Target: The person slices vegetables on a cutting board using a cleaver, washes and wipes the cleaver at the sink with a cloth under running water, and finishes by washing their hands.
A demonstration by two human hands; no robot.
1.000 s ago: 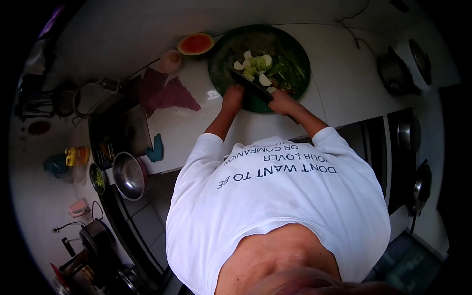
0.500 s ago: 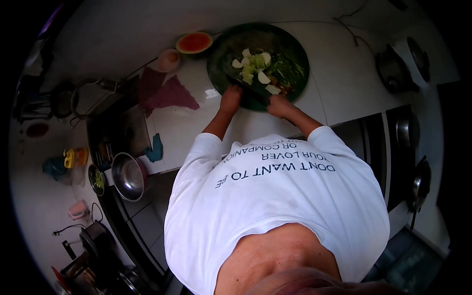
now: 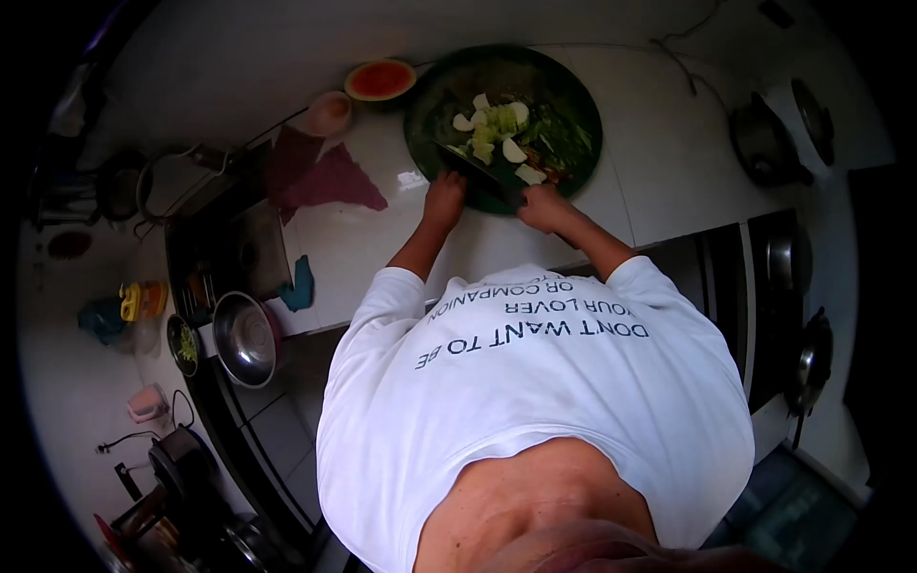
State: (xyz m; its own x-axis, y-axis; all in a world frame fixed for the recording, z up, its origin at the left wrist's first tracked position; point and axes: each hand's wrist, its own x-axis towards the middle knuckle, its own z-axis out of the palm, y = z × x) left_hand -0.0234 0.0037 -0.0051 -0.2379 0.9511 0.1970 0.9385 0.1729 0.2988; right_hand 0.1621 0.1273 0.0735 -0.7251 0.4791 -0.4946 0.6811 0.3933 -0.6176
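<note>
My right hand is closed around the handle of a dark-bladed knife, whose blade slants up and left over the near part of a large round dark green board. Beside the blade's far end, at the board's near-left edge, is my left hand. Its fingers look curled together, and whatever they grip is hidden. Beyond the blade lie pale green chopped chunks and several white wedges, of a kind I cannot make out. Dark green cut leaves cover the board's right side.
A cut watermelon and a pinkish bowl stand left of the board. A reddish cloth lies on the white counter. Farther left are a sink and a metal bowl; a dark pot stands at right.
Both hands stay at the board's near edge. My left hand has shifted very slightly left and down, and more of the blade shows between the hands. The food looks unmoved.
</note>
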